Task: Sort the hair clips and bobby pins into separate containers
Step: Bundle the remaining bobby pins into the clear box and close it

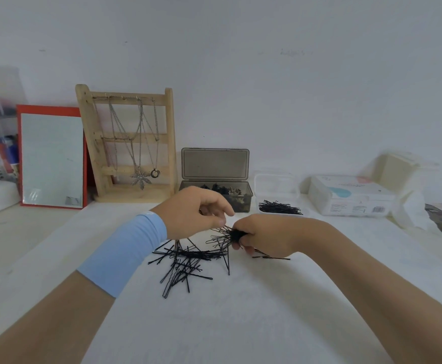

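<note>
right hand (266, 236): fingers curled tight round the pin bundle (230, 236); the pin ends fan out toward our other hand.
left hand (197, 210): just beside the fan, fingers loosely curled, thumb and forefinger tips near the pin ends. We cannot tell whether it pinches a pin or holds nothing.
loose bobby pins (185, 261): criss-crossed heap on the white cloth (241, 311), below and between both hands. A few strays lie under the right hand.
clear tub (277, 190): behind the right hand, with a layer of bobby pins already in it. We judge this is where the bundle goes.
smoky box (246, 198): just left of the tub, lid propped up, dark hair clips (222, 189) inside.
remaining: we see only pins in the heap, no clips, so we judge pins are what's left.
handling: pins should be very light, thin, springy and slick. Singles lie flat on the cloth and look fiddly to lift, and crossed pins probably snag each other.
where to hold: gather pins parallel and clamp mid-length. For a single pin, we'd nip one end with the fingertips and tip it up.
materials: black wire pins, some with wavy legs; soft, slightly wrinkled cloth; rigid translucent plastic containers.
risk: a slack grip probably lets the bundle splay and drop pins short of the tub.
</note>
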Motion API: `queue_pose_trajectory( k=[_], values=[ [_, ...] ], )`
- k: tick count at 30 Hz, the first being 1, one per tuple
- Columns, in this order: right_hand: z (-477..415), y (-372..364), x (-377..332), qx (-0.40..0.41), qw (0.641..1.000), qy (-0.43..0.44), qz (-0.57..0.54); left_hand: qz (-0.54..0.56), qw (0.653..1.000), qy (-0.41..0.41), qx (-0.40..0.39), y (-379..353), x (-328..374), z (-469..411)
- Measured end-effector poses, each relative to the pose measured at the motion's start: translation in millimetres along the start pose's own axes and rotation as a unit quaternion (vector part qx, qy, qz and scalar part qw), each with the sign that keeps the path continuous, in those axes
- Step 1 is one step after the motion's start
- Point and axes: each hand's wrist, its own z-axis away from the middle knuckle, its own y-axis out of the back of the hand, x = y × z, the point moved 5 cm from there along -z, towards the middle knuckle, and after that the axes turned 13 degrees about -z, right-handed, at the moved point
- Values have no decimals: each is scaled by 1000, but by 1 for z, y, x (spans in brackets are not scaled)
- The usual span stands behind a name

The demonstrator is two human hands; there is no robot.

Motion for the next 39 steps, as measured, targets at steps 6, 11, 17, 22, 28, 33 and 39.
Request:
queue_pose_trajectory(
  k=[6, 11, 17, 22, 28, 33, 39],
  values=[
    [3, 13, 8, 23, 1000, -14, -10, 2, 998, 33, -58, 13, -17, 4],
    [4, 23, 15, 42, 997, -12, -66, -69, 975, 92, -191, 5, -30, 14],
    [0, 18, 14, 34, 984, 29, -173, -22, 989, 100, -105, -6, -10, 0],
    [-1, 19, 16, 23, 972, 49, -227, 103, 984, 128, -72, -6, -7, 0],
    [-2, 15, 14, 24, 976, 54, -208, 164, 974, 144, -62, -24, -10, -3],
    [6, 25, 27, 2, 987, -3, -162, 80, 975, 169, -122, -16, -24, 3],
    [3, 31, 29, 36, 974, 1, -225, -115, 959, 123, -226, -24, -14, 8]
  ],
)
